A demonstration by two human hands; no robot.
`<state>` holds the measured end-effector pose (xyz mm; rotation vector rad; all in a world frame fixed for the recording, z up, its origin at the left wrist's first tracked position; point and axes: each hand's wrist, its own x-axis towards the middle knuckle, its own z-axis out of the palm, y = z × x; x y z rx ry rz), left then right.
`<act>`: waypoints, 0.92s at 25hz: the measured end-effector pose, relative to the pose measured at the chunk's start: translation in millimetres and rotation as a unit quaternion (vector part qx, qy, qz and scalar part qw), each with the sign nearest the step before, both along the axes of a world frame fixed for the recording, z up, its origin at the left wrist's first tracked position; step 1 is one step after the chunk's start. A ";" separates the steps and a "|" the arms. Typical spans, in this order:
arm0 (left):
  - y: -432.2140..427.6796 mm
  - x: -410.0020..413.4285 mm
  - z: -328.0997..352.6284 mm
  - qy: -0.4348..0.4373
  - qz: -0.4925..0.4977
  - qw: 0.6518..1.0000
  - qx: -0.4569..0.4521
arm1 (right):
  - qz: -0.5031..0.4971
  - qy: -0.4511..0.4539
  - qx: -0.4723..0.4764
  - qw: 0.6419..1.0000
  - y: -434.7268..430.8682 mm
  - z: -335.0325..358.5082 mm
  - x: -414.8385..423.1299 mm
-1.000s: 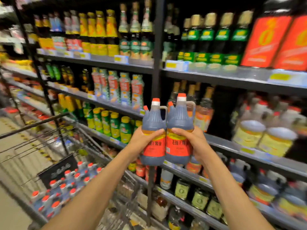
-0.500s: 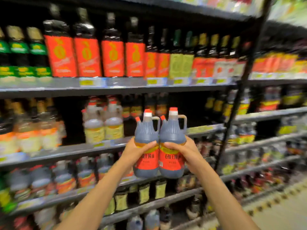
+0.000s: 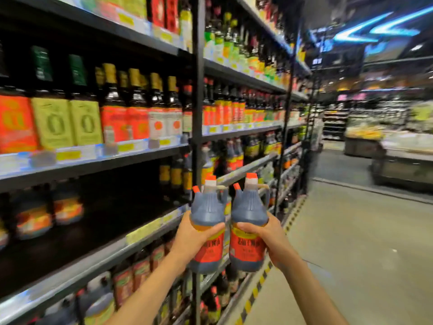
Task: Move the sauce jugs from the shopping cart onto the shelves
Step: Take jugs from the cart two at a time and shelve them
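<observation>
Two jugs are held upright, side by side, in front of the shelves point(image 3: 145, 228) and above the aisle floor point(image 3: 351, 254). The left jug point(image 3: 207, 214) is clasped round its middle by the left grip point(image 3: 195, 239), with the thumb curled across the front above the red label. The right jug point(image 3: 249, 212) is clasped likewise by the right grip point(image 3: 270, 238). Whether the jugs touch cannot be told. Bottles point(image 3: 112, 118) are ranged on a higher shelf to the left.

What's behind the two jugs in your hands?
Behind the left jug and right jug: a black shelf post and stocked shelves. What sits directly behind them is covered.
</observation>
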<state>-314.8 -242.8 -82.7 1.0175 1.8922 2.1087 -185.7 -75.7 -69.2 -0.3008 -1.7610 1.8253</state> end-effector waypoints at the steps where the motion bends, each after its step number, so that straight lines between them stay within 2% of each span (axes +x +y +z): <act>1: 27.6 -18.3 -0.3 -0.002 -0.017 1.000 -0.004 | -0.020 0.004 -0.004 1.000 21.4 1.2 -8.8; 4: 96.0 -64.6 3.6 -0.009 -0.042 0.999 -0.015 | -0.063 0.007 -0.014 0.998 71.6 8.2 -35.7; 7: 160.2 -102.4 4.6 0.022 -0.072 0.997 -0.015 | -0.099 0.015 -0.010 0.995 121.3 7.7 -63.4; 15: 317.4 -179.9 -12.7 0.007 -0.115 0.992 -0.043 | -0.119 -0.002 -0.015 0.993 252.9 -1.7 -127.4; 23: 505.1 -254.7 -23.0 -0.017 -0.097 0.993 -0.065 | -0.100 -0.017 0.005 0.995 449.6 -2.9 -207.8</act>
